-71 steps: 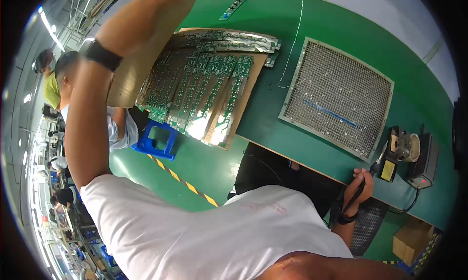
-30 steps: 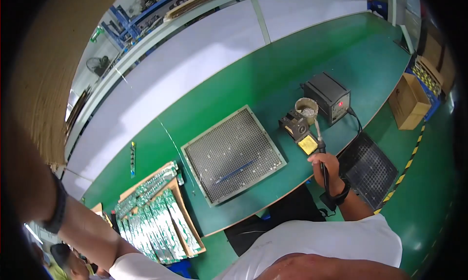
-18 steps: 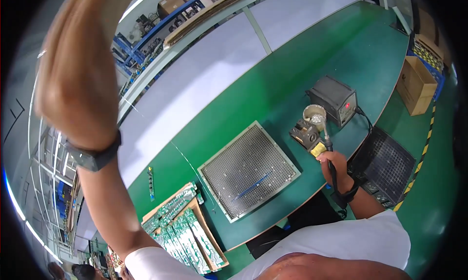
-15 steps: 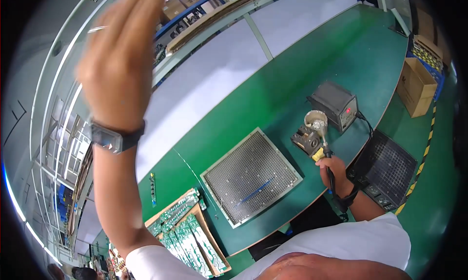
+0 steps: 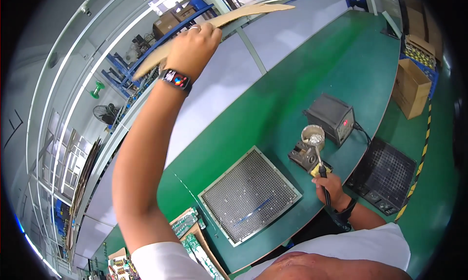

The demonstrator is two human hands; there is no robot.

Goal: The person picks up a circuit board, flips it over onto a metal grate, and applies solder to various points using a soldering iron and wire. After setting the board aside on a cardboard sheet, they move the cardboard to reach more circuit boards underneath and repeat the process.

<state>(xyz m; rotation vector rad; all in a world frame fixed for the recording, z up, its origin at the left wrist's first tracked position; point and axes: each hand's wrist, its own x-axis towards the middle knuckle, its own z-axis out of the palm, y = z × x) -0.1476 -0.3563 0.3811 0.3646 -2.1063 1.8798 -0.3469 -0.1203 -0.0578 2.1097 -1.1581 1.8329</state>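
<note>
My left hand (image 5: 195, 48) is raised high at the far left, its fingers closed over the edge of a brown cardboard sheet (image 5: 253, 10) by the shelf rail. A watch with a lit screen sits on that wrist. Low on the right, my right hand (image 5: 332, 188) grips a soldering iron (image 5: 322, 174) by its dark handle. The iron's tip end is at a round cup (image 5: 312, 135) of silvery bits, beside the iron stand (image 5: 302, 156). Behind them stands a dark soldering station (image 5: 331, 118) with a red display.
A metal grid panel (image 5: 229, 182) with a thin blue stick (image 5: 253, 212) on it lies mid-bench. Green circuit boards (image 5: 200, 253) in a cardboard tray lie near my left arm. Off the bench's right edge are a black mesh-topped unit (image 5: 385, 172) and a cardboard box (image 5: 412, 90).
My left hand has moved right and away from me, onto the cardboard sheet, which now shows across the shelf. The right hand still holds the soldering iron. The view has shifted slightly.
</note>
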